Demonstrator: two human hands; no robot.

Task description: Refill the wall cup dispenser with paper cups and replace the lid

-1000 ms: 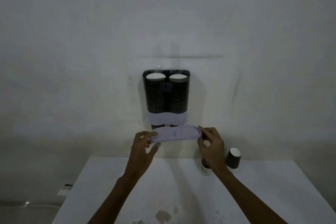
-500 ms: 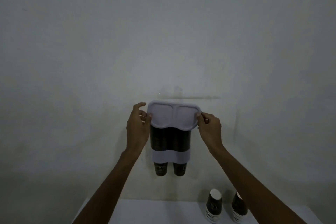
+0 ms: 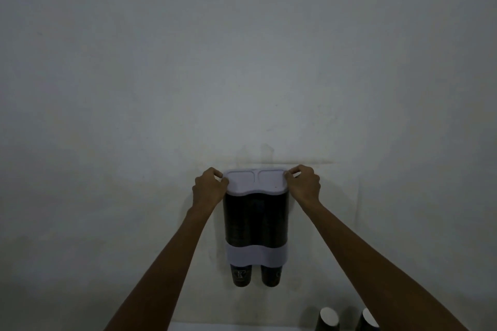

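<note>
The wall cup dispenser (image 3: 255, 220) hangs on the white wall, its two dark tubes filled with stacked cups. A pale band (image 3: 256, 256) wraps its lower part, and two dark paper cups (image 3: 271, 275) stick out below. The pale lid (image 3: 256, 180) lies flat on top of the dispenser. My left hand (image 3: 208, 185) pinches the lid's left end. My right hand (image 3: 305, 183) pinches its right end.
Two loose dark paper cups (image 3: 328, 319) stand on the white table (image 3: 215, 327) at the bottom right, one partly behind my right forearm. The wall around the dispenser is bare.
Both hands carried the lid up from in front of the dispenser's base and laid it flat onto the top. The camera tilted upward, so the table has mostly dropped out of view.
</note>
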